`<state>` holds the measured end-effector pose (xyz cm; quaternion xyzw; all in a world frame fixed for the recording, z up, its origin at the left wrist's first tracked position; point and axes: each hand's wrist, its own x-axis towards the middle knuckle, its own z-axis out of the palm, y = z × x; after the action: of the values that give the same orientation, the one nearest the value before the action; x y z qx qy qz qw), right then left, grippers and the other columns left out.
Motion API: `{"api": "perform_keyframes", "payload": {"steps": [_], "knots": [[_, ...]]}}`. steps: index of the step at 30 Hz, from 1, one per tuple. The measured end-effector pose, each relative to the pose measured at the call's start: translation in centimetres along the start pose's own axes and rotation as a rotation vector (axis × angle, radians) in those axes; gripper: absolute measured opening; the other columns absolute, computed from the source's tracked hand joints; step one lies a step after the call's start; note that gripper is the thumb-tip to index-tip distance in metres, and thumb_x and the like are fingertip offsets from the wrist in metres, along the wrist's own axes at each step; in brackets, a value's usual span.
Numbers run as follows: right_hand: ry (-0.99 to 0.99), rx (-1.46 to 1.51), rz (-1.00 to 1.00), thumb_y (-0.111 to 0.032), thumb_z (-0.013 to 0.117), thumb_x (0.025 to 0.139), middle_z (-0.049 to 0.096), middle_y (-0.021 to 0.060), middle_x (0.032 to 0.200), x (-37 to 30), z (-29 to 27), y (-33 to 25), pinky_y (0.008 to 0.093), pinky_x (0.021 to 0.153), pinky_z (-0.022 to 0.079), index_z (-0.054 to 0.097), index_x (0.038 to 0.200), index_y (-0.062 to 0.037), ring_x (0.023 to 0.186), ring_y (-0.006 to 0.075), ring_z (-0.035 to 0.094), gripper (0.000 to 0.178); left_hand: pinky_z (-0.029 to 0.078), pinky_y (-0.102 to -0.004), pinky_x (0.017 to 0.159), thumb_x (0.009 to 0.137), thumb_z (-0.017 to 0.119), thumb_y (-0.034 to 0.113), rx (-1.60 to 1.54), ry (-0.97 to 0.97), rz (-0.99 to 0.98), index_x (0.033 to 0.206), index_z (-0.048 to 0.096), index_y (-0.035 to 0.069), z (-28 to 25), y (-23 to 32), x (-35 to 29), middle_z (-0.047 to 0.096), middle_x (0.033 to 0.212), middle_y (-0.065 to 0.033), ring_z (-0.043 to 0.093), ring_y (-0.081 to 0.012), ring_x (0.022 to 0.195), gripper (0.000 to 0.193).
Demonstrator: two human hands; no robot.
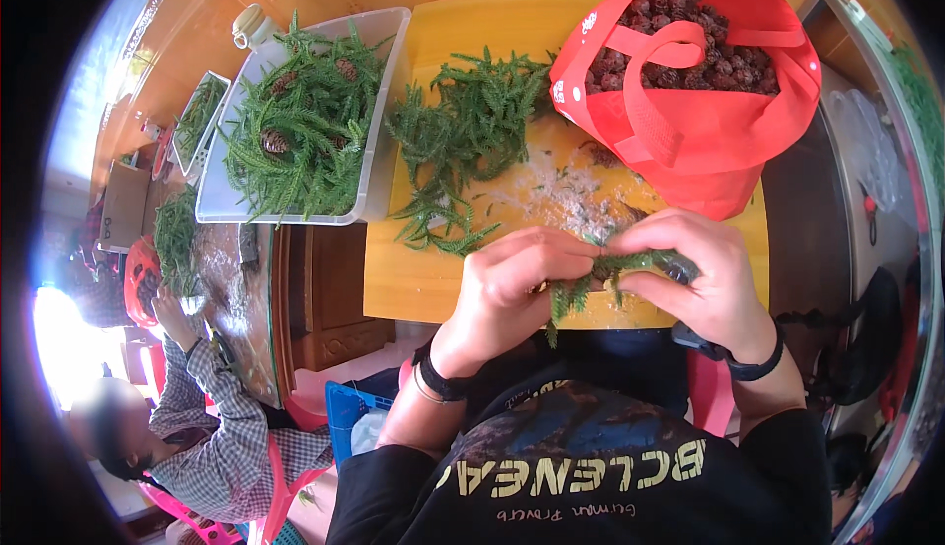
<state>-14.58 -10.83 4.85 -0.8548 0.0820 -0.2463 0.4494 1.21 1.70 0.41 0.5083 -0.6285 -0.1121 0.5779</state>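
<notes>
Near the front edge of the yellow table, my left hand (514, 284) and my right hand (704, 267) are close together. Both are closed on a green pine sprig (567, 301), whose needles hang below the left fingers. A dark pine cone (677, 267) shows beside the sprig under my right fingers. My fingertips meet around the stem, and fine details between them are hidden. Just beyond, whitish crumbs (571, 195) are scattered on the yellow tabletop (413, 284). A heap of loose green sprigs (472, 117) lies farther back.
A translucent bin (402, 63) of sprigs and cones stands at the left, with a lidded jar (254, 28) behind it. A red bag (679, 146) full of cones (724, 67) sits back right. At far left, a person in a checked shirt (231, 466) works at another table.
</notes>
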Motion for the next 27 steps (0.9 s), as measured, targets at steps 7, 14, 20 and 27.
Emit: {"api": "perform_keyframes", "payload": {"steps": [7,14,20,27], "knots": [[-0.021,-0.508,0.373,-0.013,0.069,0.072,0.061,0.0121,0.087,-4.8,-4.2,4.1,0.0337,0.080,0.046,0.056,0.098,-0.0011,0.089,0.0312,0.060,0.031,0.054,-0.0332,0.065,0.065,0.076,-0.004,-0.304,-0.056,-0.136,0.085,0.053,0.006,-1.1,-0.7,-0.4,0.066,0.088,-0.0175,0.066,-0.0251,0.080,0.032],[-0.242,-0.587,0.404,-0.003,0.069,0.064,0.049,0.0125,0.102,-8.9,-6.1,9.5,0.0380,0.084,0.042,0.048,0.093,-0.0051,0.099,0.0321,0.050,0.037,0.052,-0.0381,0.071,0.066,0.077,0.000,-0.608,-0.077,-0.223,0.085,0.051,0.006,-1.1,-1.1,-0.1,0.064,0.083,-0.0184,0.064,-0.0273,0.080,0.032],[-0.189,-0.668,0.419,-0.001,0.065,0.064,0.045,0.0118,0.096,-8.7,-5.0,10.5,0.0371,0.081,0.043,0.046,0.089,-0.0047,0.095,0.0322,0.050,0.032,0.050,-0.0374,0.066,0.066,0.078,0.004,-0.785,-0.057,-0.234,0.085,0.051,0.007,-1.0,-1.3,-0.3,0.063,0.079,-0.0179,0.063,-0.0279,0.076,0.033],[-0.120,-0.519,0.428,-0.005,0.061,0.067,0.047,0.0142,0.089,-9.2,-6.4,9.5,0.0355,0.066,0.045,0.049,0.084,-0.0002,0.075,0.0308,0.054,0.022,0.049,-0.0377,0.065,0.067,0.078,0.007,-0.799,-0.054,-0.257,0.084,0.052,0.007,-1.5,-1.5,-0.6,0.062,0.075,-0.0155,0.062,-0.0278,0.073,0.031]]}}
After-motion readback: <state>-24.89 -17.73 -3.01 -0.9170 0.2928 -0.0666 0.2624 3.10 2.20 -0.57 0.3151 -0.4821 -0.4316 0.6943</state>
